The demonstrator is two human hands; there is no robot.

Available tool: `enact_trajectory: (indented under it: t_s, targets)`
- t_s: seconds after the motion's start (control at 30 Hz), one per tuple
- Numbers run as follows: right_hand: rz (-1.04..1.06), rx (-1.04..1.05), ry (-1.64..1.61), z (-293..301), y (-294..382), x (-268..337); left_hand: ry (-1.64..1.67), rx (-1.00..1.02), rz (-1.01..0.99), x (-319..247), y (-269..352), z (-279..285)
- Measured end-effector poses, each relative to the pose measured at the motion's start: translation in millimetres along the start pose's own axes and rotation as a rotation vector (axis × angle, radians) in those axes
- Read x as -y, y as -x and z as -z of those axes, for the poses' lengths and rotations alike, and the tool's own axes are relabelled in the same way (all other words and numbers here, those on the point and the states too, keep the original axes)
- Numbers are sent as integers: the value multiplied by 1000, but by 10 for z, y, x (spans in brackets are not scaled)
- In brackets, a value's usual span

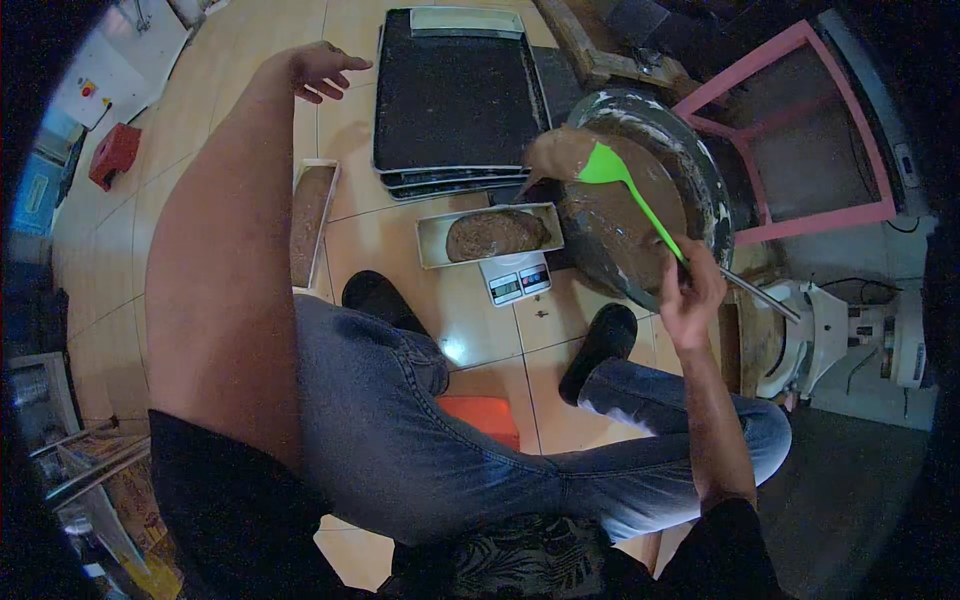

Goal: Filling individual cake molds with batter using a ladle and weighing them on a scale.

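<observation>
My right hand (694,292) grips a spatula with a green head (604,165) and a metal handle. A large lump of brown batter (559,154) hangs from the spatula's head, over the left rim of a big round bowl (712,172) of the same batter. Left of the bowl, a rectangular loaf pan (429,244) holds a mound of batter and rests on a white digital kitchen scale (519,281). My left hand (326,71) is stretched forward with nothing in it, fingers apart, beside a stack of black baking trays (461,105).
A second loaf pan (332,206) with batter stands on the tiled floor, partly behind my left arm. An upright pale pan (466,22) lies on the trays' far end. Right of the bowl are a pink frame (814,221) and a white machine (814,330). A red stool (114,156) stands left.
</observation>
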State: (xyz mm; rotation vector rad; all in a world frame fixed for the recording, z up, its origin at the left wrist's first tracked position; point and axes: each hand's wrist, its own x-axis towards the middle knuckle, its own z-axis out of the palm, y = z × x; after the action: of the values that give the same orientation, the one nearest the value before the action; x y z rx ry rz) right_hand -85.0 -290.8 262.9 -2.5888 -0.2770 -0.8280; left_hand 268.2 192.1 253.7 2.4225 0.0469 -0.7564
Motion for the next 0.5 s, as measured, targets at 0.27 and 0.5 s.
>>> enact_trajectory:
  t_s: [0.27,0.5]
  targets:
    - [-30,-24,5,83,-67,9,-7,2,2,15,-11,1]
    - [-83,-20,-9,120,-94,30,9,16,-6,19,-1,6]
